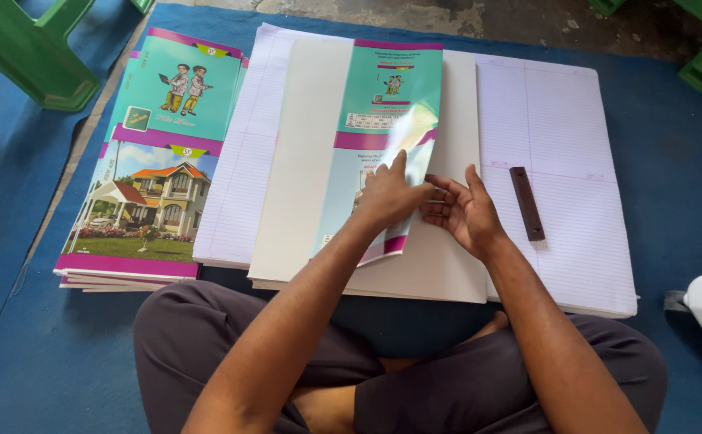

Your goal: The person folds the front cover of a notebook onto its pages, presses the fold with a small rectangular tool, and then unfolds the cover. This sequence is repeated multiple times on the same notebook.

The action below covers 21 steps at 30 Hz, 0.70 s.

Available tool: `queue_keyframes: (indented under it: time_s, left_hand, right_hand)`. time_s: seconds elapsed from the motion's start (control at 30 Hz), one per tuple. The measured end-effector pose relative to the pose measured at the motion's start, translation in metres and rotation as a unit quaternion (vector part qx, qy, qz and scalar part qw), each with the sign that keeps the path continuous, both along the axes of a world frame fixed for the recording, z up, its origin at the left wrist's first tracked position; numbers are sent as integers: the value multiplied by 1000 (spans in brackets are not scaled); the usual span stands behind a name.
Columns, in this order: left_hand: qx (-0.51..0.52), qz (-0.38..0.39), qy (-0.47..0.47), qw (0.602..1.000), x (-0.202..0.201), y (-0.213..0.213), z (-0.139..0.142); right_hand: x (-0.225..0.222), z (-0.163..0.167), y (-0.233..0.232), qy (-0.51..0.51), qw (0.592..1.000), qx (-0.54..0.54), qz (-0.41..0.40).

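Hands at work on a printed cover sheet (383, 120), teal above and pale below with magenta bands, lying folded lengthwise on a plain white sheet (307, 161). Left hand (390, 195) spread flat, palm down, pressing on the lower half of the cover near its right-hand fold, fingers pointing up and away. Right hand (465, 210) just beside it, half open, fingers curled toward the cover's right edge, fingertips touching that glossy edge; whether pinching or only touching, cannot tell. Under the white sheet, a broad stack of lined paper (564, 145), spread on a blue floor mat (13, 185). On the lined paper, right of the hands, a dark brown flat bar (526, 202), apart from both. Left of the stack, a pile of printed covers (154, 173) showing a house and two cartoon figures. Green stool legs (33, 60) at upper left. Crossed legs in dark trousers (206, 337) at bottom.
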State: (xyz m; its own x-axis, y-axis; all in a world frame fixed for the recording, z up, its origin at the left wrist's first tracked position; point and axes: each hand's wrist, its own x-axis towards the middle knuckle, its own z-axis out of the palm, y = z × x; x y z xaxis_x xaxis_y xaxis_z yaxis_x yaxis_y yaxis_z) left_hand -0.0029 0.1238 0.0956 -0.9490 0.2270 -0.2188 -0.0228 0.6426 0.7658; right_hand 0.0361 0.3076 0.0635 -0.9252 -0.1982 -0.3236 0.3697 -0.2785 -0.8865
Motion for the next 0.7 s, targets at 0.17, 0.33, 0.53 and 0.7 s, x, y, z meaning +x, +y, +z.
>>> queue_keyframes:
  time_s: [0.17,0.33,0.53,0.7]
  left_hand:
    - [85,-1,82,993,-2,-15,12]
    - [96,0,96,991,-4,-33,27]
    - [120,3,130,984,-2,-69,49]
    - [120,4,113,986,1,-101,69]
  right_hand:
    - [2,2,-1,-4,999,51,-8]
    - [2,0,2,-2,998,56,-6]
    - [-3,-8,7,2,997,75,-5]
    - [-3,-17,11,13,994,104,-9]
